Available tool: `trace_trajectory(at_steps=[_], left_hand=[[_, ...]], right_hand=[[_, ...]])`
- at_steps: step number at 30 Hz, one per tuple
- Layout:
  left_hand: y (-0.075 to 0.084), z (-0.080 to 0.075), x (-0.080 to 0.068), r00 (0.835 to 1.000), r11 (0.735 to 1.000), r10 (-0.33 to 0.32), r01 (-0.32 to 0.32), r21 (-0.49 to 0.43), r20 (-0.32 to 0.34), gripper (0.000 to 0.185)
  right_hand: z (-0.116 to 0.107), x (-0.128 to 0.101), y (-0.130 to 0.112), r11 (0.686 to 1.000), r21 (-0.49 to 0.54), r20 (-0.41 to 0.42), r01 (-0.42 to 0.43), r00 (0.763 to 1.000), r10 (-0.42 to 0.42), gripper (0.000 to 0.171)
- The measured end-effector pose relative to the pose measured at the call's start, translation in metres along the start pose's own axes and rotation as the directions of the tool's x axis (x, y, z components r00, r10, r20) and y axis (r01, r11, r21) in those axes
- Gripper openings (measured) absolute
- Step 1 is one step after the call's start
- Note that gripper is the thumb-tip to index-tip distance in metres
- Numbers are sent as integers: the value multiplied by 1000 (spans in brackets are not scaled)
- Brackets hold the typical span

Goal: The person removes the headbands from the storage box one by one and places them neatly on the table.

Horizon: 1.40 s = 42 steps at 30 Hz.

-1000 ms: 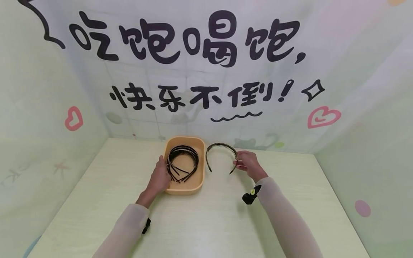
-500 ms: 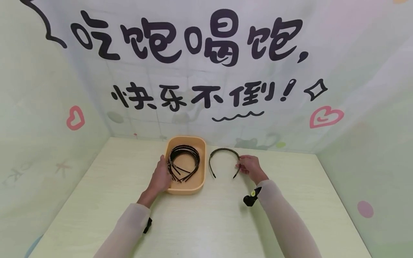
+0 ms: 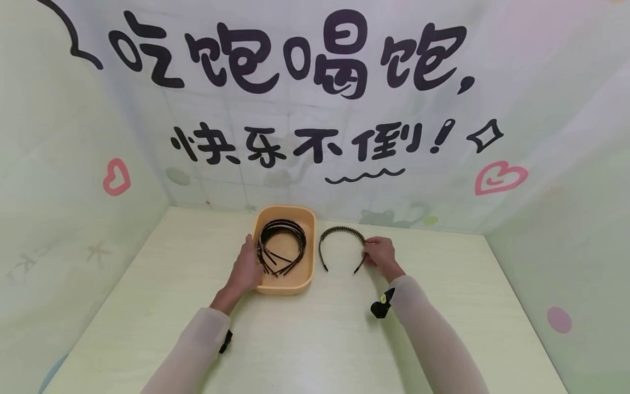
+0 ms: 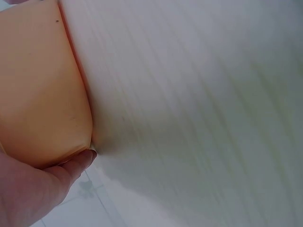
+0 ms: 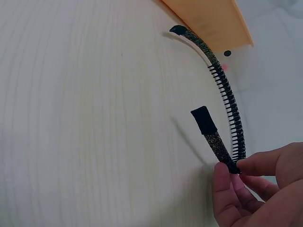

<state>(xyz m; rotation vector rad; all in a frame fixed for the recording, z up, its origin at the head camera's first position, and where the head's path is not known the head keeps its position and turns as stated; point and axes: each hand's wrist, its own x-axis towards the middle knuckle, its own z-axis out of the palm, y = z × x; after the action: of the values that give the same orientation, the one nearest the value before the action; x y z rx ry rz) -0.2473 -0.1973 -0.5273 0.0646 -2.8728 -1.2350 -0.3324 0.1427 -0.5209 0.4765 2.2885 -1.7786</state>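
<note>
In the head view my right hand (image 3: 381, 255) pinches a dark headband (image 3: 342, 229) with comb teeth by its right arm, ends pointing toward me. In the right wrist view, thumb and fingertips hold the headband (image 5: 229, 106) near one black-tipped end, over the tabletop. Left of it stands an orange tray (image 3: 287, 290) with several dark headbands (image 3: 281, 224) nested and overlapping inside. My left hand (image 3: 247, 266) holds the tray's left side at the rim. From the left wrist, my fingers lie along the edge of the tray wall (image 4: 42, 80).
A pale wood-grain table (image 3: 305, 345) carries the tray close to the back wall (image 3: 285, 186), which bears large dark lettering. Printed side walls (image 3: 566, 230) enclose the table left and right. The tray's corner (image 5: 213, 23) shows beyond the held headband in the right wrist view.
The held headband has come slightly toward me and to the right, then nearly stopped. My left hand stays on the tray. The head view has shifted slightly.
</note>
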Motion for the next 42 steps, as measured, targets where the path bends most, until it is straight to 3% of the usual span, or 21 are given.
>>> trace_trajectory(at_steps=[10, 14, 26, 35, 42], left_hand=[[6, -1, -4, 1000, 1000, 5, -5, 0, -10, 75], [7, -3, -4, 1000, 1000, -15, 15, 8, 17, 75], [6, -3, -3, 1000, 1000, -16, 16, 25, 19, 76], [5, -3, -1, 1000, 1000, -24, 23, 12, 9, 77], [5, 0, -1, 999, 999, -43, 43, -23, -14, 84]], right_hand=[[0, -3, -2, 993, -115, -17, 23, 1000, -26, 32], [-1, -3, -3, 990, -136, -23, 38, 999, -41, 32], [7, -9, -15, 951, -268, -50, 155, 983, -174, 34], [34, -21, -31, 961, -155, 27, 229, 973, -227, 33], [60, -37, -46, 976, 35, 179, 215, 960, -218, 34]])
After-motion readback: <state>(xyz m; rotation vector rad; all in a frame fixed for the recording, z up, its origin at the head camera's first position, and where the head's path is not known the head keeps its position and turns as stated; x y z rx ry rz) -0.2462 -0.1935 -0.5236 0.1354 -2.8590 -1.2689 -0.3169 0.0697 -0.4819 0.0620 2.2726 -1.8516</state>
